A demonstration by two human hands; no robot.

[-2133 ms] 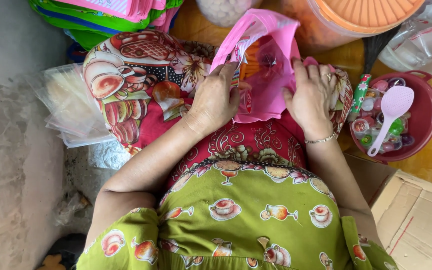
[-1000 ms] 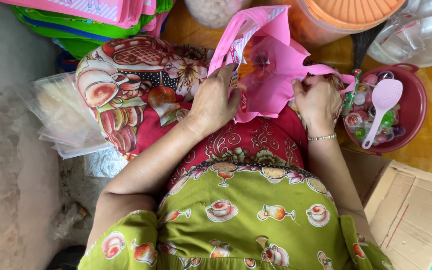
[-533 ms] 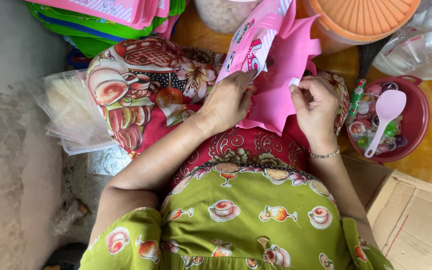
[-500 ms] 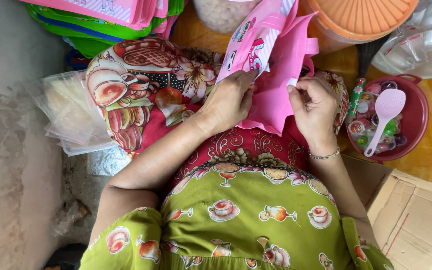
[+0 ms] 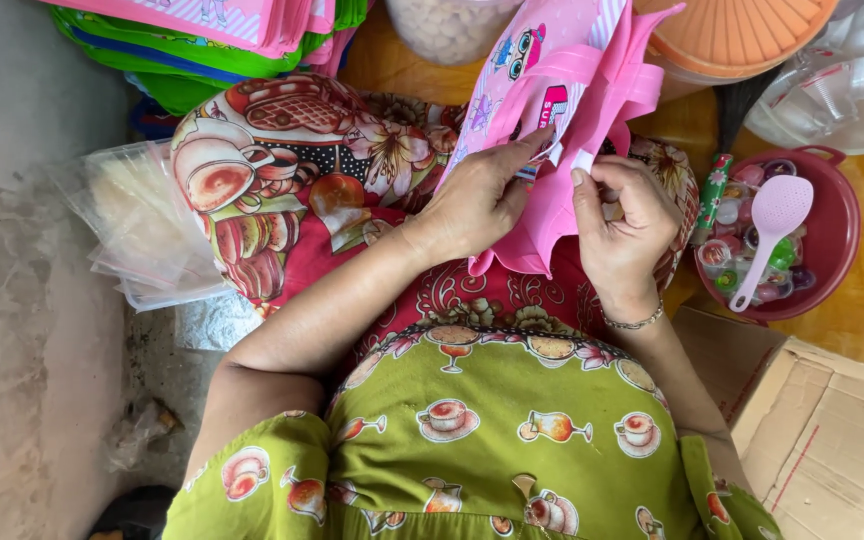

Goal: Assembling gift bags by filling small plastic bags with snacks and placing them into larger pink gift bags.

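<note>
A small pink fabric bag (image 5: 562, 90) with cartoon prints and pink handles stands tilted over my lap. My left hand (image 5: 477, 200) grips the bag's left side near its opening, fingers on the front panel. My right hand (image 5: 622, 225) pinches the bag's right edge between thumb and fingers; a thin bracelet circles that wrist. A small white piece shows at my right fingertips, too small to identify. Both hands rest above a red patterned cloth (image 5: 282, 190) spread over my knees.
A dark red bowl (image 5: 837, 255) of small wrapped sweets with a pink spoon (image 5: 777, 225) sits right. An orange-lidded container (image 5: 742, 30) and clear plastic tub (image 5: 842, 90) lie behind. Cardboard box (image 5: 832, 430) lower right. Clear plastic bags (image 5: 142, 230) left. Stacked pink and green bags (image 5: 212, 35) top left.
The pink bag has been lifted from lying on my lap to standing upright. Both hands moved from pressing inside its opening to gripping its sides.
</note>
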